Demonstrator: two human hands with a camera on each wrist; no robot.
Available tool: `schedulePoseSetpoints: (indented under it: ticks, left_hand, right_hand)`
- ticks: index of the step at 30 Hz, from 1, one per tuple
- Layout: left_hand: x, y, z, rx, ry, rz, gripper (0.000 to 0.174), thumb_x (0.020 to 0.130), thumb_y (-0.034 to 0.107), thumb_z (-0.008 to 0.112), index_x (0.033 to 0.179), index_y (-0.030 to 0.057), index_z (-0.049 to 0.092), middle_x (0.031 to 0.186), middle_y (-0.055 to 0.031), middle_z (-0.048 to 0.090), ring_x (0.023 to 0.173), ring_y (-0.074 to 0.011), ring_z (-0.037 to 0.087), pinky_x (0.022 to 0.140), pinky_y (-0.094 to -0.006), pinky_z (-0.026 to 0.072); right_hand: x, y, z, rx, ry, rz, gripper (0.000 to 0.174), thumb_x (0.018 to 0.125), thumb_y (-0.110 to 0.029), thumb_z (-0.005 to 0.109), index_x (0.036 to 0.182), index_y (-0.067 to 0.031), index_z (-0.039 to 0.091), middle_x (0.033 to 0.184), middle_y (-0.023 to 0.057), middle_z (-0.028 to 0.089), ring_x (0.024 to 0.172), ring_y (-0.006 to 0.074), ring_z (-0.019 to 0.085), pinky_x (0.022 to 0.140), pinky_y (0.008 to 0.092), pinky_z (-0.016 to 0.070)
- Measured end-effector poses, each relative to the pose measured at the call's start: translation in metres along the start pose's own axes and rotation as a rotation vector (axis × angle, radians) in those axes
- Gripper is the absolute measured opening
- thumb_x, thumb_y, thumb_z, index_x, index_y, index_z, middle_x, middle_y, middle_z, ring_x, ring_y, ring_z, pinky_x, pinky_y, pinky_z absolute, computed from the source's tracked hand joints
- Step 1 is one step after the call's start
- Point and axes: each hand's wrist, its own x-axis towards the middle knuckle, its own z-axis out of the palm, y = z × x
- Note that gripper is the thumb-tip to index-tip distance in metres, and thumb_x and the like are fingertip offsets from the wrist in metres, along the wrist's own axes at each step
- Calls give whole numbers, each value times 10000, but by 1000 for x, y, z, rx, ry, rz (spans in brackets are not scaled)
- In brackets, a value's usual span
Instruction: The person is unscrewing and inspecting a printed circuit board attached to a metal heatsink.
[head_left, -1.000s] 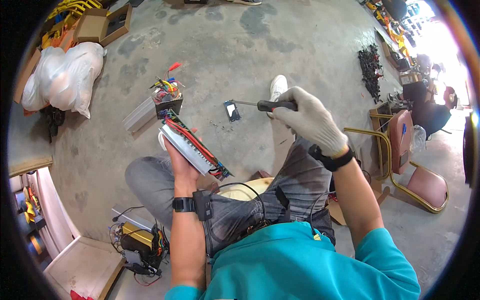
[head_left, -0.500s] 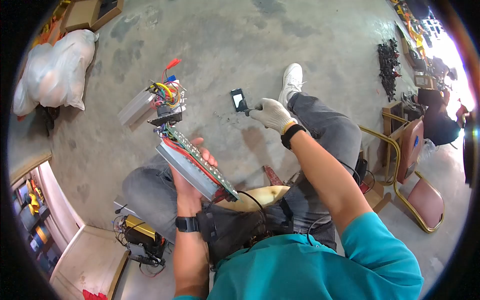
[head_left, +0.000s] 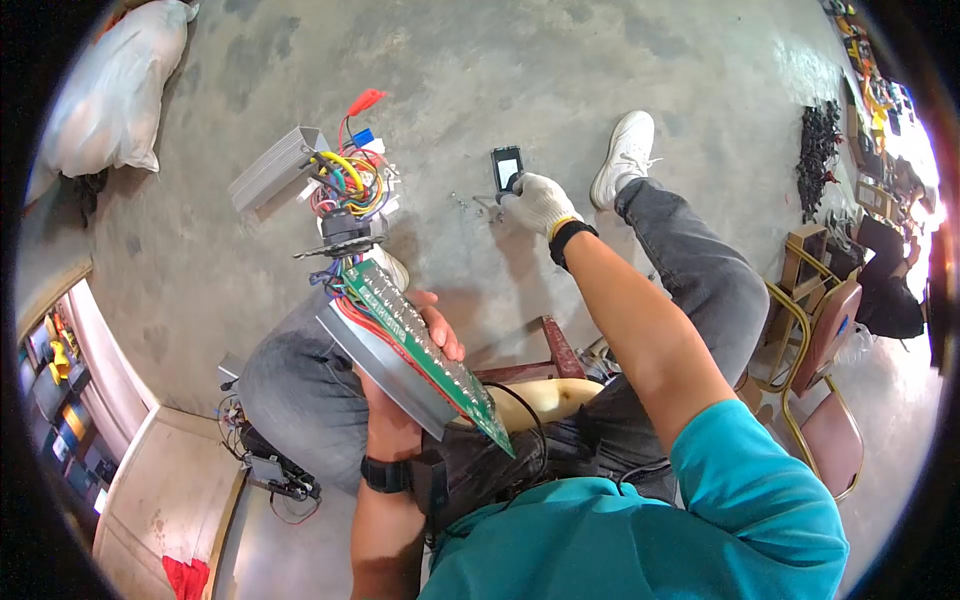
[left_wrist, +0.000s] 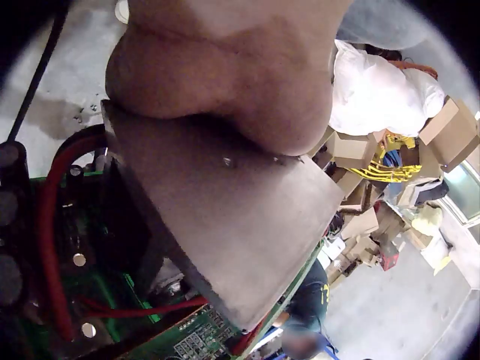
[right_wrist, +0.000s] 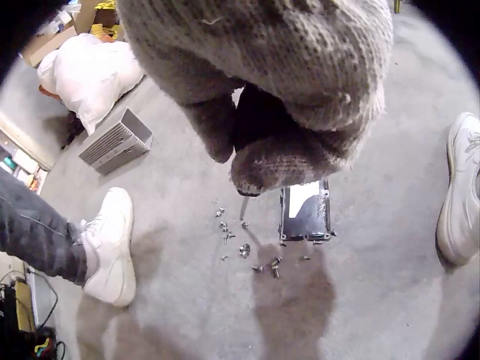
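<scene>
My bare left hand (head_left: 392, 385) grips a metal-backed green circuit board (head_left: 425, 350), tilted over my left leg; bundled coloured wires (head_left: 350, 185) and a dark end plate (head_left: 345, 240) hang at its far end. In the left wrist view the palm presses the flat metal plate (left_wrist: 225, 210). My gloved right hand (head_left: 540, 205) holds a screwdriver low over the floor, its dark handle mostly hidden by the glove and its shaft (right_wrist: 244, 208) pointing down at small screws (right_wrist: 244, 250). Beside them lies a black rectangular part (right_wrist: 306, 214) with a white patch.
A ribbed metal housing (head_left: 275, 170) lies on the floor at the left. White shoes (head_left: 625, 155) stand around the work. Further off are a white sack (head_left: 115, 90), a chair (head_left: 825, 335) at the right, and a wired device (head_left: 275, 465) at the lower left.
My right hand has come down with the screwdriver, from above the black part to the screws beside it. The board in my left hand has turned, showing more of its green face.
</scene>
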Motion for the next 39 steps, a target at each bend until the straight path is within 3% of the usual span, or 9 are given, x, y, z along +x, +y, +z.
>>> schedulePoseSetpoints:
  ticks: [12, 14, 17, 22, 23, 26, 27, 30, 39]
  left_hand:
    - [3, -3, -7, -103, -112, -60, 687, 1018, 561, 465, 1335, -37, 585, 890, -96, 600, 849, -260, 616, 820, -414, 495]
    - [5, -4, -8, -93, -114, -54, 698, 1022, 576, 452, 1323, -37, 596, 891, -94, 606, 845, -259, 616, 815, -413, 501]
    - [4, -6, -1, -56, -86, -33, 721, 1031, 603, 423, 1306, -37, 612, 886, -93, 618, 820, -258, 622, 787, -407, 519]
    - [10, -4, 2, 16, -25, 1, 822, 1027, 695, 370, 1313, -41, 603, 860, -97, 650, 756, -266, 664, 690, -393, 563]
    - [12, -3, -9, 57, -149, 23, 752, 1052, 599, 411, 1400, -51, 560, 1022, -128, 669, 824, -253, 644, 774, -406, 542]
    - [18, -3, -13, 83, -206, 39, 795, 1052, 627, 389, 1415, -62, 547, 1144, -191, 690, 802, -251, 660, 746, -405, 554]
    - [24, -8, -17, 88, -137, 47, 1066, 940, 881, 311, 1415, -43, 550, 1231, -257, 688, 770, -282, 719, 644, -376, 617]
    - [22, -4, -19, 50, -316, 8, 905, 1024, 725, 368, 1433, -66, 527, 1324, -302, 639, 784, -267, 709, 732, -416, 620]
    - [23, -8, -15, 108, -402, -61, 986, 985, 824, 304, 1426, -25, 545, 1397, -326, 588, 780, -285, 735, 707, -412, 640]
  right_hand:
    - [-19, -6, -35, 103, -53, 52, 412, 830, -336, 707, 1063, 0, 757, 1039, 248, 751, 1021, 430, 714, 917, 459, 560]
    - [-28, -7, -52, 138, 1, 25, 422, 831, -332, 725, 1070, 13, 761, 922, 217, 758, 863, 357, 747, 810, 416, 583]
    - [-73, -32, -102, 408, -122, 22, 393, 854, -277, 733, 1066, 53, 752, 726, 120, 673, 577, 163, 628, 572, 316, 528]
    - [-167, -60, -164, 501, -76, -36, 410, 911, -255, 713, 1191, 45, 716, 810, 32, 650, 689, 112, 621, 631, 270, 522]
    - [-188, -63, -173, 524, -12, -83, 421, 915, -257, 703, 1202, 50, 716, 807, 40, 654, 693, 116, 623, 638, 271, 525]
    - [-244, -67, -190, 560, 33, -123, 418, 940, -244, 685, 1237, 51, 698, 843, 38, 657, 719, 111, 622, 677, 263, 530]
    - [-261, -69, -193, 578, 41, -119, 413, 945, -224, 690, 1252, 52, 689, 856, 32, 655, 735, 101, 618, 695, 257, 523]
    - [-301, -76, -189, 595, 65, -143, 418, 937, -200, 704, 1269, 53, 678, 856, 27, 658, 736, 95, 614, 686, 256, 514]
    - [-337, -65, -163, 593, 85, -179, 430, 932, -200, 725, 1290, 31, 670, 886, 42, 703, 744, 89, 623, 687, 264, 515]
